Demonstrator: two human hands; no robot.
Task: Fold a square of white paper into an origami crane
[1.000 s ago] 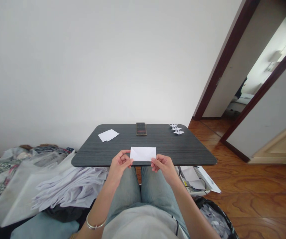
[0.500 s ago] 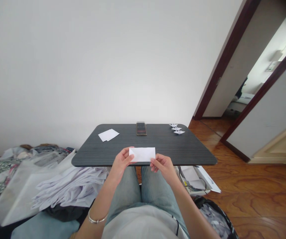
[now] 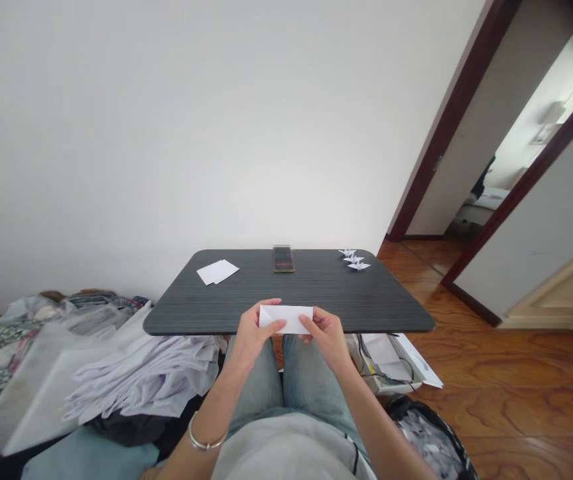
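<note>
Wearing a thin silver-coloured bangle (image 3: 206, 447) on the left wrist and faded blue denim trousers (image 3: 254, 393). Pinching, at the near edge of a dark grey, streaked rectangular tabletop (image 3: 206, 307), a small white rectangular piece of paper (image 3: 287, 313): grasping its left end with the left hand (image 3: 255, 330), its right end with the right hand (image 3: 329, 333), both thumbs pressed on its face. Farther back, at left, two overlapping white paper sheets (image 3: 217, 272); at right, three white folded-paper birds (image 3: 353, 259); between, a dark rectangular phone-like object (image 3: 282, 260). Beyond, a plain white wall (image 3: 216, 120).
</note>
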